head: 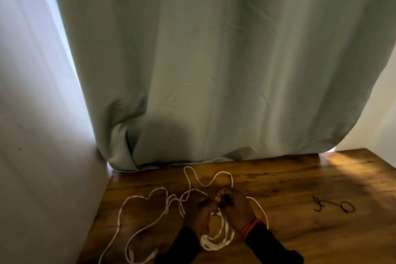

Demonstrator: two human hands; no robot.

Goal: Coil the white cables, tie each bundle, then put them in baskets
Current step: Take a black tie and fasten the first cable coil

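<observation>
Currently coiling | white cable (216, 237) light, limp, springs loose; grab at loop top | left hand (198, 212), right hand (234, 206) both pinch loops | black tie (334, 206) untouched

Scene dim overall. Daylight enters along the left edge of the pale green fabric curtain (214, 60) and at its lower right, casting a warm patch on the brown wooden tabletop (347, 163). Rounded shadow falls on curtain base. Image soft; straight edges bow near the corners.
</observation>
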